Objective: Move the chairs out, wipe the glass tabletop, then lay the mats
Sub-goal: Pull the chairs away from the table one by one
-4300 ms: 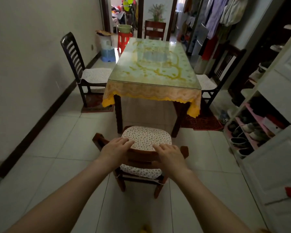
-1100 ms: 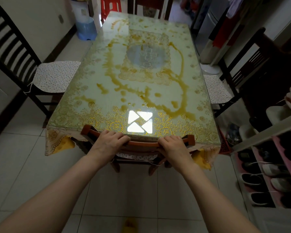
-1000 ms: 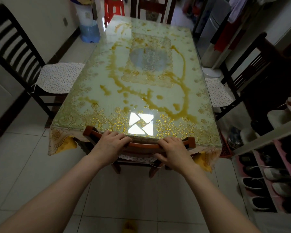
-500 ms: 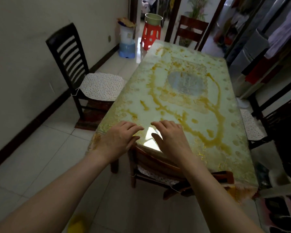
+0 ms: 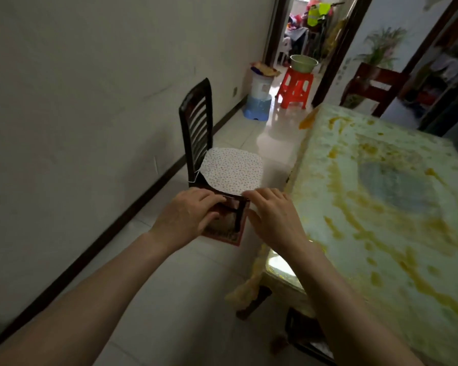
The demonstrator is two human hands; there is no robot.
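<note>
While both hands, left hand (image 5: 189,213) and right hand (image 5: 274,219), hover loose-fingered (holding nothing), no writing reads beside the glass tabletop (image 5: 381,207).

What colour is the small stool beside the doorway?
Red-orange; the plastic stool shows best in the head view, a green basin on it.

We see a plain pale wall (image 5: 90,75) with a dark skirting board (image 5: 132,207) on our left | glossy white floor tiles (image 5: 175,291) catching daylight | a red plastic stool (image 5: 296,87) bearing a green basin (image 5: 303,63) by the open doorway (image 5: 310,30) | a white-and-blue bin (image 5: 259,100) against the wall.
</note>
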